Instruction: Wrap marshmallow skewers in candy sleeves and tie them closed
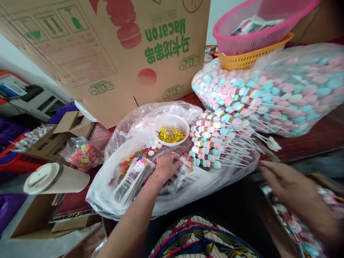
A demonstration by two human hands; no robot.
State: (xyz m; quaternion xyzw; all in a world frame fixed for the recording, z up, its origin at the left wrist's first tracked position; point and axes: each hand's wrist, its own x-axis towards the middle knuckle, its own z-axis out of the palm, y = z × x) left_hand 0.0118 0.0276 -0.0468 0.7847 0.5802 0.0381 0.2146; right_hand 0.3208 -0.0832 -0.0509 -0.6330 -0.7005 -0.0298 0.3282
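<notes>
While the left hand (167, 167) is rested on printed wrappers (187, 163) atop the white plastic bag (107, 204), its fingers are seen bent over them; whether any wrapper is pinched in that grip cannot be told. Taking this hand as clock centre: a white bowl (172, 120) of gold ties (171, 135) is set at 12; a stack of printed wrappers (131, 179) is laid close by at 9; loose gummy rings (131, 157) are scattered at 10. At 2, candy skewers (206, 143) are heaped, sticks pointed toward 3, with a large bag of pastel candies (290, 89) set beyond on the red worktop (303, 147). The right hand (291, 188) is held at 3, blurred, fingers extended near the plastic's edge; whether anything is gripped cannot be told. More skewers (302, 231) are partly hidden below it, at 4. A lidded cup (64, 179) is placed at 9, farther out; an upside-down printed carton (107, 64) is stood at 11.
</notes>
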